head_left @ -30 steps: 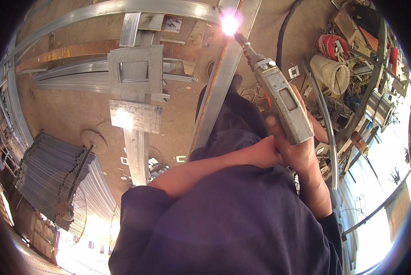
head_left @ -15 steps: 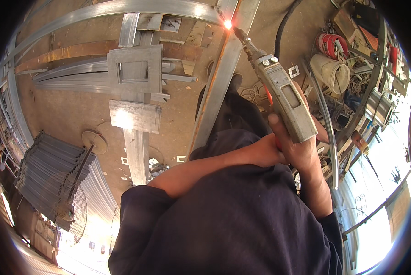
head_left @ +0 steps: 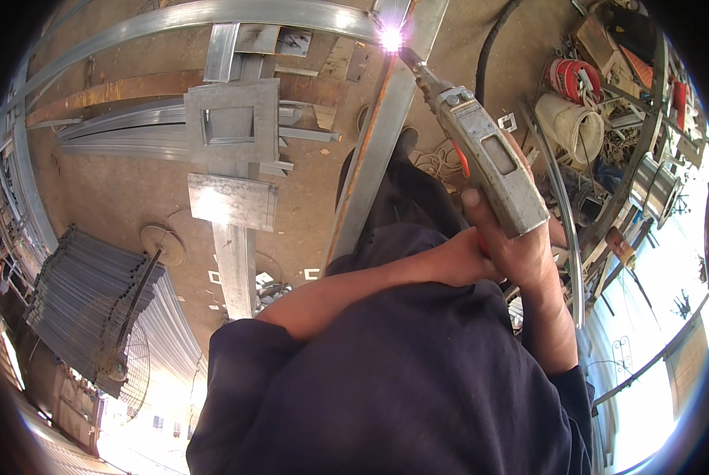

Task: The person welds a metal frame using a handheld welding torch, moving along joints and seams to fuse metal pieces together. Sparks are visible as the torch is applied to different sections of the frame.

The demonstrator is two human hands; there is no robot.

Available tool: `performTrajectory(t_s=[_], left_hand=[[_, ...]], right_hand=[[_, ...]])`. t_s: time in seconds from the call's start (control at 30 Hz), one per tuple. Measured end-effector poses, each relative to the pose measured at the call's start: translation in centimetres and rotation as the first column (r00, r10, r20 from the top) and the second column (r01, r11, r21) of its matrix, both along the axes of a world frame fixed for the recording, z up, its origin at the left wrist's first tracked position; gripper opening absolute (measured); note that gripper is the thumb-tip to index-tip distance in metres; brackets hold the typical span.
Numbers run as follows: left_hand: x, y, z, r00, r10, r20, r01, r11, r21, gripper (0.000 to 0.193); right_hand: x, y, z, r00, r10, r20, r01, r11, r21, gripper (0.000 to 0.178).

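Note:
My right hand point(head_left: 522, 257) is wrapped round a grey, boxy welding gun point(head_left: 489, 154), with the thumb along its near side. My left hand point(head_left: 467, 260) reaches across my body and meets the right hand below the gun's rear; its fingers are hidden. From the gun's narrow nozzle point(head_left: 418, 65) a white-violet glare point(head_left: 391, 37) shines at a metal joint. That joint lies where a long square steel tube point(head_left: 370, 170), rust-brown along one edge, meets a curved crosswise metal bar point(head_left: 212, 13). The glare hides the joint itself.
Left of the tube, a flat plate with a square opening point(head_left: 267, 119) and a plain plate point(head_left: 236, 206) lie on a metal beam point(head_left: 236, 265). A red bucket point(head_left: 562, 77), a pale bucket point(head_left: 570, 127) and scrap crowd the right. A dark hose point(head_left: 485, 59) hangs beyond the gun.
The light at the nozzle has grown from a small reddish-white spot to a larger white-violet glare with rays. The gun and both hands have shifted only slightly.

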State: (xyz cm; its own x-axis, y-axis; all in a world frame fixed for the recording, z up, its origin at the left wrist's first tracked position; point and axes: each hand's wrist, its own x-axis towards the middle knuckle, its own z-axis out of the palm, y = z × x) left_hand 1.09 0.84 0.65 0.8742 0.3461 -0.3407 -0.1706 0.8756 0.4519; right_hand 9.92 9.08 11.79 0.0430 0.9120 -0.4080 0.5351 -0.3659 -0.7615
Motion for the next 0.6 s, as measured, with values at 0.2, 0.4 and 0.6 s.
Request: performTrajectory(t_s=[0.2,0.4,0.6], left_hand=[[-0.07,0.84,0.42,0.999,0.045,0.018,-0.045,0.999,0.018,0.030],[0.08,0.72,0.25,1.000,0.019,-0.022,-0.019,1.000,0.005,0.027],[0.37,0.61,0.13,0.999,0.025,-0.029,-0.025,1.000,-0.010,0.028]], right_hand=[[0.22,0.04,-0.33,0.998,-0.041,-0.055,0.041,0.999,-0.008,0.062],[0.42,0.00,-0.74,0.999,-0.040,-0.029,0.040,0.999,0.002,0.063],[0.73,0.33,-0.79,0.999,-0.013,-0.033,0.013,1.000,0.004,0.061]])
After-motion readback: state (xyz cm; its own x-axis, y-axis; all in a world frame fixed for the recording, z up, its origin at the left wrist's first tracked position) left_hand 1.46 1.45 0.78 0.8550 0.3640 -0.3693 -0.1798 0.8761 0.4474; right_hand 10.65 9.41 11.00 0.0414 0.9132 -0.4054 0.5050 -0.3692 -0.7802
